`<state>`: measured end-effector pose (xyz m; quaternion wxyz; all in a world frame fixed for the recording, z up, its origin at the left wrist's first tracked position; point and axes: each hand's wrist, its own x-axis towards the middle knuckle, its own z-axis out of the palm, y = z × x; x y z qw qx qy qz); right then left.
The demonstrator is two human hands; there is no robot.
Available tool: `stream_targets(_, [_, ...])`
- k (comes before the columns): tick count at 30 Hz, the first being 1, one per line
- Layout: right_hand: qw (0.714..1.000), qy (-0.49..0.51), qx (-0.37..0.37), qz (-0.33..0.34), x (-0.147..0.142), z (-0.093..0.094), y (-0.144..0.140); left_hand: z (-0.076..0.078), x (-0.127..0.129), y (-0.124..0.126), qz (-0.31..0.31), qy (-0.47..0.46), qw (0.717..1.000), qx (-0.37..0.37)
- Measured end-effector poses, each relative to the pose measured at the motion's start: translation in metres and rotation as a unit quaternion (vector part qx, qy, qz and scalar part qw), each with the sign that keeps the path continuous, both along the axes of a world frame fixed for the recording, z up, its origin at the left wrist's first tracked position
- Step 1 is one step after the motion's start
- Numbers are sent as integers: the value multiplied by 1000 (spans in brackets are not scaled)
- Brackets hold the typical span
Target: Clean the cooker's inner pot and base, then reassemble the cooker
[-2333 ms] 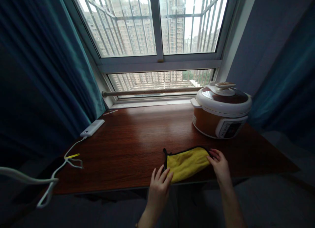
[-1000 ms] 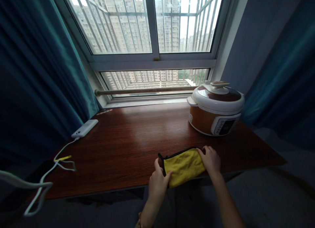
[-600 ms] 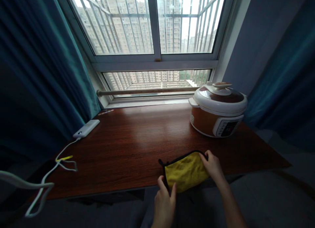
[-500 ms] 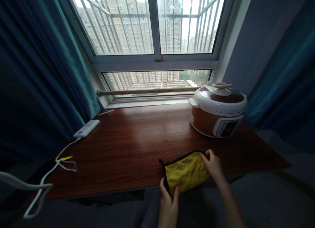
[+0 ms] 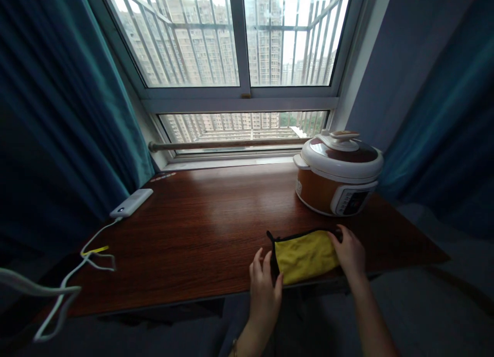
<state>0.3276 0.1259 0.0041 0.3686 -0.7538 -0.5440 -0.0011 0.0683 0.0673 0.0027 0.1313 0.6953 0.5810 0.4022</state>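
Observation:
A folded yellow cloth (image 5: 306,256) with black edging lies along the table's front edge. A small black loop sticks up from its far left corner. My right hand (image 5: 350,251) pinches the cloth's right end between thumb and fingers. At the left end is my left hand (image 5: 264,290), its fingers apart and bent beside the black border. The left thumb touches the lower left of the cloth, while the fingertips show over the bare wood. The underside of the cloth is hidden.
A white and brown electric cooker (image 5: 339,174) stands behind the cloth on the wooden table (image 5: 200,223). Far left, a white power bank (image 5: 131,202) has a white cable (image 5: 96,233) with a yellow tie (image 5: 95,251). Blue curtains (image 5: 77,105) flank the barred window.
The cloth has shifted right and a little away from me, now lying flatter on the table. Both hands have moved with it, and the left fingers have spread from its edge.

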Motion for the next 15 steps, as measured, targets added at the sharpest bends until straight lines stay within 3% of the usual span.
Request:
stream_targets(2, [1000, -21, 7, 16, -10, -7, -3, 0, 2, 1, -34, 110, 992, 58])
stream_targets(5, [998, -38, 9, 51, -46, -20, -15, -8, 6, 1, -115, 232, 963, 77])
stream_targets(10, [989, -132, -63, 5, -108, -40, -40, -25, 9, -2, -112, 283, 952, 40])
stream_targets(12, [984, -159, -77, -2, -112, -44, -43, -24, 8, -3, -117, 280, 952, 32])
stream_targets(15, [978, -188, -90, -22, -93, -47, -40, -16, 2, -6, -139, 284, 948, 30])
